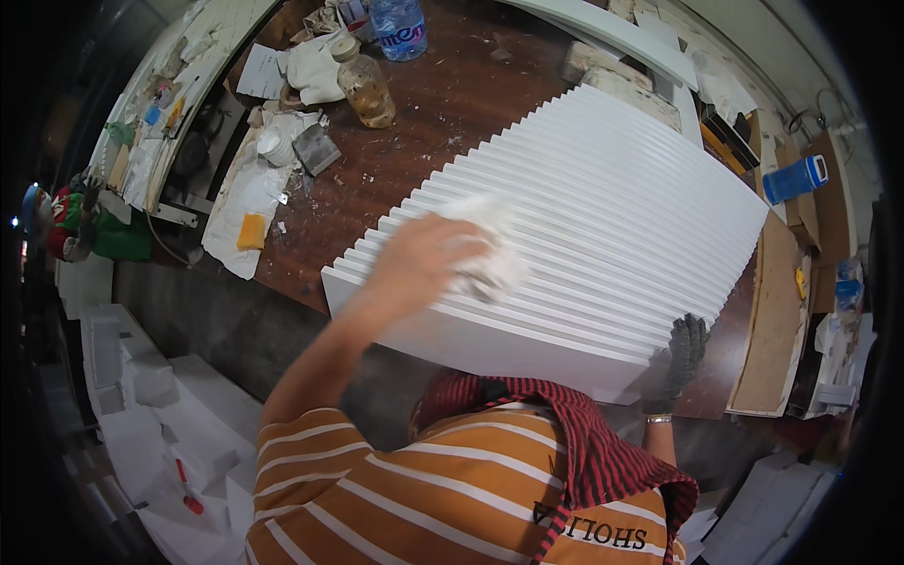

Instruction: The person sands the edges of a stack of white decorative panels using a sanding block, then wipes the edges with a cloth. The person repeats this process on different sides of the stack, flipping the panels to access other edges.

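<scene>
My left hand, bare and blurred, is closed on a crumpled white cloth against the ridged top of a white slatted panel. The cloth is near the panel's left front part. On the panel's right front corner lies my right hand, in a dark glove, with its fingers extended over the edge; its thumb is hidden. The panel rests on a brown worktable, its smooth white side facing me.
Left on the table are a stained jar, a water bottle, a grey block, stacked white cups and a yellow sponge. A blue container is at right. Another person is at far left.
</scene>
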A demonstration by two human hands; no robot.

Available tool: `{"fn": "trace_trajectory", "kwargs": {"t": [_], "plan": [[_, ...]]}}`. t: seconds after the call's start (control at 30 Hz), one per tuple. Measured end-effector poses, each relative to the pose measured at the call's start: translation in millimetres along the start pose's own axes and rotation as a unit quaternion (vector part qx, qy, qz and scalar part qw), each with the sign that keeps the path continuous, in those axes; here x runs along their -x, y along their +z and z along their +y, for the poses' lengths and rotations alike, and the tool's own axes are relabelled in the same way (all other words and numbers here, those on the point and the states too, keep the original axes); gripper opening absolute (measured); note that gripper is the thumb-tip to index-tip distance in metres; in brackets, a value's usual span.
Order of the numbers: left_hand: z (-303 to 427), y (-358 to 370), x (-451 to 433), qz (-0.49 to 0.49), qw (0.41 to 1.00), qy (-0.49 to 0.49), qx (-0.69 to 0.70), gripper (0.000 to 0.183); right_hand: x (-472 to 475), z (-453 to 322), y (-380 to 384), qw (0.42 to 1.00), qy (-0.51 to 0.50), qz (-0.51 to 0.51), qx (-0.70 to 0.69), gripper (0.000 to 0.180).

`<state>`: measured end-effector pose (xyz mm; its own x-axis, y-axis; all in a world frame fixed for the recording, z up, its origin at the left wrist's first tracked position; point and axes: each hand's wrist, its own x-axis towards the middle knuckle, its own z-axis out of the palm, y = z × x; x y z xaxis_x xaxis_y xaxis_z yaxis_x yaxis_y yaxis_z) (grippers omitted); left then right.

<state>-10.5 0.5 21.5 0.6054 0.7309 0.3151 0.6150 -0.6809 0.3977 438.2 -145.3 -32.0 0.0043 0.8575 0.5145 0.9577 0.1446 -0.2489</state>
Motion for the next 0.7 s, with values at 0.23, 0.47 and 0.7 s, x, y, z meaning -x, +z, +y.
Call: {"fn": "trace_trajectory", "kwargs": {"t": [0.23, 0.47, 0.7], "plan": [[-131.8, -57.5, 64.0, 0.245, 0.932, -0.218, -0.155, 0.044, 0.9, 2.5, 3.8, 1.000, 0.003, 0.009, 0.001, 0.048], [-124.6, -26.5, 125.8, 0.206, 0.747, -0.459, 0.434, 0.056, 1.2, 5.1, 3.3, 0.999, 0.008, 0.012, -0.036, 0.049], [-111.8, 20.7, 133.6, 0.135, 0.553, -0.447, 0.690, 0.084, 21.5, -0.6, 7.5, 0.939, 0.277, 0.073, -0.190, 0.057]]}}
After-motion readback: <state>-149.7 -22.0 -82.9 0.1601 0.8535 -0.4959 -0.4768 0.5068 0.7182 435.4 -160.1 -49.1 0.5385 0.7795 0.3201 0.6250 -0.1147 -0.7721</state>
